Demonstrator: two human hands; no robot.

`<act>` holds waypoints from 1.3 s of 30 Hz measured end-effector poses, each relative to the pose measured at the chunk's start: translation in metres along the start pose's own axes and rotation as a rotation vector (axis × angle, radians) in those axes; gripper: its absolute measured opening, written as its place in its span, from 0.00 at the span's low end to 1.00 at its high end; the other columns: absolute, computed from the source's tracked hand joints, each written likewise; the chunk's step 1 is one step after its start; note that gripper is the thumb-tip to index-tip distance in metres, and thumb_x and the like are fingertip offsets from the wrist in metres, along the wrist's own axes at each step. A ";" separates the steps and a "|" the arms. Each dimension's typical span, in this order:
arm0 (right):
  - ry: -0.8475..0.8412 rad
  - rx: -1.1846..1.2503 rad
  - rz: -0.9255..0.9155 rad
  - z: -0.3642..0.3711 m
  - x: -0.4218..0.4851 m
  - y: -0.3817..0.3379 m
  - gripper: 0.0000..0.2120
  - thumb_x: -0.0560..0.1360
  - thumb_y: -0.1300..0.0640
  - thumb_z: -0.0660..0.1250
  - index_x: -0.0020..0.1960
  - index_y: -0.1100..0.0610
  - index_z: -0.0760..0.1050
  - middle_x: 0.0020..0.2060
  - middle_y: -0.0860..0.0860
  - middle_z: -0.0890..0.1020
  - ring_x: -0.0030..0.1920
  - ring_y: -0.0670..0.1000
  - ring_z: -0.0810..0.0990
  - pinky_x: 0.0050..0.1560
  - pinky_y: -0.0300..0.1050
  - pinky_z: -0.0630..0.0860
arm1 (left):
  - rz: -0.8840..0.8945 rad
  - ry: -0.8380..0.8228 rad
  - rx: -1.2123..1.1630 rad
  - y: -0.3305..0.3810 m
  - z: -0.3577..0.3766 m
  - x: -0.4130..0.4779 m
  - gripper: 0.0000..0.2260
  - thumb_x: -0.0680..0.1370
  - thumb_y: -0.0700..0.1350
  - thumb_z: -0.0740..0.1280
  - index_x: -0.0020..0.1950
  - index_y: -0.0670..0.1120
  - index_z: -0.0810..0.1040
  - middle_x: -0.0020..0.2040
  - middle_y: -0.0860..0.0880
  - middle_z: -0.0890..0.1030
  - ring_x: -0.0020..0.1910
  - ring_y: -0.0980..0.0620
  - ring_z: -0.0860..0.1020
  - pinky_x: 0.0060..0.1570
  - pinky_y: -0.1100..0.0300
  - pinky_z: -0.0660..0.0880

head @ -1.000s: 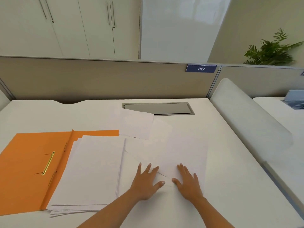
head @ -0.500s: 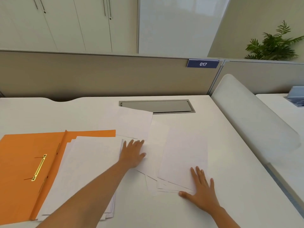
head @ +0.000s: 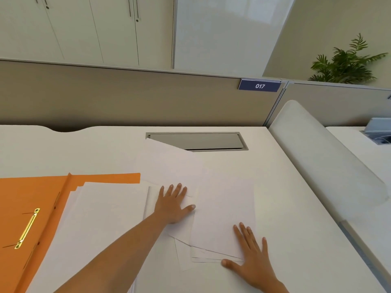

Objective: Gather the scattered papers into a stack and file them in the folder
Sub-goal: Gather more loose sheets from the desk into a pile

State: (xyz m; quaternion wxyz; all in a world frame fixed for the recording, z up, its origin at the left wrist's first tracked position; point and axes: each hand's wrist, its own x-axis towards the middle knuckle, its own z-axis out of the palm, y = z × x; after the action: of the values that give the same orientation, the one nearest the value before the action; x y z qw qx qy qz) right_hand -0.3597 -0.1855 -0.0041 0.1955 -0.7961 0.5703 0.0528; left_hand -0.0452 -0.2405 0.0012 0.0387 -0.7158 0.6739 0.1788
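Paper sheets point(head: 222, 210) scattered, left hand point(head: 172, 205) and right hand point(head: 252, 261) flat on them, fingers spread, orange folder point(head: 31, 193) cut off

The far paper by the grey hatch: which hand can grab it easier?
Left, probably. The left hand lies flat just below that far paper; the right hand presses sheets nearer the person.

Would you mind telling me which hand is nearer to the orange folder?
Left. The left hand rests flat on loose sheets just right of the stack lying on the orange folder; the right hand presses those sheets farther right, well away from it.
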 end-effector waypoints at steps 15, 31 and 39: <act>0.247 0.565 -0.011 0.003 -0.003 0.010 0.44 0.67 0.24 0.61 0.76 0.38 0.48 0.75 0.33 0.54 0.76 0.38 0.46 0.77 0.50 0.44 | 0.785 -0.155 0.118 -0.024 0.009 -0.063 0.27 0.81 0.65 0.49 0.78 0.60 0.50 0.79 0.58 0.47 0.78 0.56 0.41 0.76 0.56 0.37; 0.275 0.361 0.464 0.020 0.004 -0.043 0.42 0.78 0.36 0.55 0.79 0.56 0.38 0.79 0.53 0.42 0.78 0.53 0.39 0.77 0.52 0.40 | -0.234 0.148 -0.366 0.057 0.061 -0.115 0.43 0.63 0.76 0.29 0.75 0.59 0.31 0.79 0.47 0.36 0.78 0.47 0.37 0.74 0.46 0.35; 0.284 0.400 0.472 0.002 0.000 -0.037 0.52 0.69 0.35 0.69 0.78 0.57 0.44 0.78 0.55 0.53 0.77 0.56 0.52 0.75 0.55 0.54 | -0.324 0.125 -0.732 0.092 0.046 -0.140 0.35 0.78 0.67 0.50 0.79 0.56 0.41 0.80 0.50 0.45 0.79 0.48 0.42 0.75 0.48 0.39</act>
State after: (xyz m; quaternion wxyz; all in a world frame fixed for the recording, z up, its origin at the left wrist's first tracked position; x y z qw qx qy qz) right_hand -0.3254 -0.1751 0.0036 0.2487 -0.5874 0.7594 -0.1280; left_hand -0.1482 -0.1020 0.0182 -0.2320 -0.7887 0.4451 0.3549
